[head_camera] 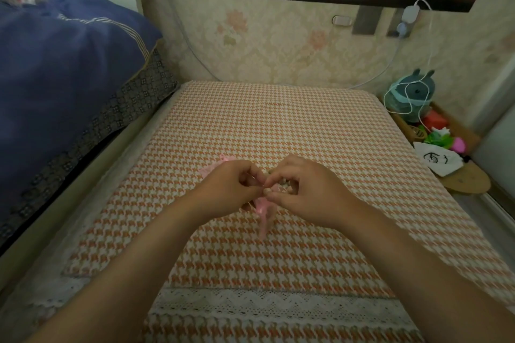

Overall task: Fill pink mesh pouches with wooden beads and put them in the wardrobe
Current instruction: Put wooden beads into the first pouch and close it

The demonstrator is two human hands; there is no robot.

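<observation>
Left hand [231, 184], right hand [302, 189] pinch pouch [262, 207]; contents hidden

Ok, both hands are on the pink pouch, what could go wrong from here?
The left hand and right hand pinch the pouch above the checked cloth; a slip could spill whatever is inside. Its ribbon dangles loose and could snag. The second pouch behind the left hand could get knocked aside.
</observation>
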